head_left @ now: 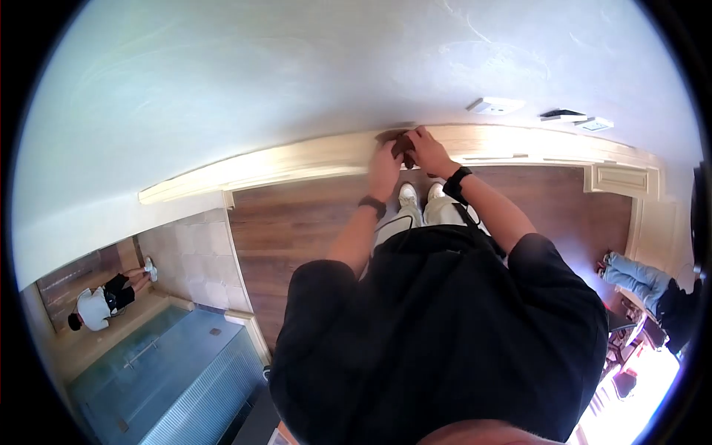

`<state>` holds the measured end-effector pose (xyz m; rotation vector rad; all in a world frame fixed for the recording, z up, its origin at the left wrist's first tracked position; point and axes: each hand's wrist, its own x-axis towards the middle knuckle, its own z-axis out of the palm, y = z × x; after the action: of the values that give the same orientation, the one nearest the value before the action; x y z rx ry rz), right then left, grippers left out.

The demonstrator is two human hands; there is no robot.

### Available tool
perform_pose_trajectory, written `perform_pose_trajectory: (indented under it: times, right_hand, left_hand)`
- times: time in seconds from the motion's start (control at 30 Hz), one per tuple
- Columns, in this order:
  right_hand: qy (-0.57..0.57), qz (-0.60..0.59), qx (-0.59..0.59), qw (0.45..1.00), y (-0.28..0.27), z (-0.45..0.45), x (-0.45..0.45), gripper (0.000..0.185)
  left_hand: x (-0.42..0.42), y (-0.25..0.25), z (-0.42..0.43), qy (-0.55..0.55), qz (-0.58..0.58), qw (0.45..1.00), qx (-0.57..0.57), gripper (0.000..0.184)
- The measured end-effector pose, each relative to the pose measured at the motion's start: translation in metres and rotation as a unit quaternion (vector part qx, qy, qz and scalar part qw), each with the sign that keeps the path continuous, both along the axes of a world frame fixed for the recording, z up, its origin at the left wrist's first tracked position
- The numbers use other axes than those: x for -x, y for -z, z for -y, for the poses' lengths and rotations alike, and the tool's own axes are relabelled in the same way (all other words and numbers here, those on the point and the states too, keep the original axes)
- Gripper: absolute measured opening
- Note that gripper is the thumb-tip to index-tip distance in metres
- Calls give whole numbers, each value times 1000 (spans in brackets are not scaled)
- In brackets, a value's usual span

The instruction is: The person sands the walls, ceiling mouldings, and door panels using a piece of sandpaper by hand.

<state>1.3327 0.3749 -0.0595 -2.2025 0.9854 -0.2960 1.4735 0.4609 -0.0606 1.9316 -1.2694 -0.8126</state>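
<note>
My left hand [384,169] and my right hand [430,151] meet just above a long pale cream ledge or trim strip [304,159] along the wall. Between them is a small dark brown thing [403,145], soft-looking like a folded cloth, though its exact kind is unclear. The fingers of both hands are closed on it, and part of it is covered by them. A brown patch shows against the wall right behind the hands. Dark bands circle both wrists.
White wall plates [495,106] sit on the pale wall [297,67] to the right. Wooden floor [297,222] lies below. One person [95,305] is at the far left beyond a glass panel [148,371]; another person [638,282] is at the right near chairs.
</note>
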Motion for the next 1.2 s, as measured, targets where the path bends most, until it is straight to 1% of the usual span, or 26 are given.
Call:
perform_pose_trajectory:
  times: [0.07, 0.1, 0.2, 0.23, 0.3, 0.37, 0.43, 0.5, 0.53, 0.57, 0.67, 0.7, 0.8, 0.87, 1.0, 1.1, 1.2]
  right_hand:
    - [33, -21, -40, 998, -14, 4, 19, 39]
    - [42, -7, -26, 999, -6, 7, 31, 38]
    - [73, -17, -3, 997, -3, 13, 64, 39]
    - [85, -27, -8, 996, -4, 13, 71, 38]
    - [106, -46, -19, 993, -5, 12, 83, 36]
    - [104, -62, 6, 993, -4, 13, 81, 37]
    - [95, -66, 30, 993, 3, 11, 74, 38]
    - [64, -50, 45, 996, 8, 11, 67, 37]
    - [52, -45, 43, 997, 3, 8, 59, 37]
    - [47, -57, 18, 997, -1, 8, 52, 35]
    - [20, -46, 37, 998, 2, 6, 39, 34]
    - [13, -55, 31, 998, 0, 7, 39, 34]
    - [-8, -33, 9, 999, 2, 14, 51, 35]
    - [-18, -39, 5, 999, 5, 26, 72, 35]
    - [-19, -40, -8, 999, -2, 48, 135, 34]
    - [-7, -53, -5, 999, -10, 68, 194, 35]
    - [4, -38, 3, 999, -9, 82, 252, 36]
  left_hand:
    - [18, 20, 12, 15, 63, 998, 18, 35]
    - [29, 20, 19, 20, 71, 997, 3, 37]
    - [59, 16, 34, 42, 24, 999, 22, 38]
    - [68, 16, 38, 47, 16, 999, 9, 39]
    - [77, 16, 40, 55, 24, 998, -4, 39]
    - [82, 14, 41, 51, 30, 998, -3, 39]
    - [75, 25, 37, 39, 40, 998, 8, 39]
    - [66, 53, 34, 19, 2, 1000, 13, 38]
    - [59, 43, 32, 9, -15, 1000, 13, 37]
    - [53, 34, 26, 9, 3, 1000, 3, 35]
    - [44, 17, 18, -7, 9, 1000, -10, 33]
    - [48, 5, 17, -28, 11, 1000, -3, 33]
    - [61, 7, 21, -32, 49, 998, 4, 33]
    - [78, 16, 32, -29, 68, 997, 0, 31]
    - [136, 10, 55, -4, 87, 996, -2, 28]
    - [198, 8, 74, -21, 69, 997, 26, 28]
    - [255, 6, 91, -10, 43, 999, 6, 29]
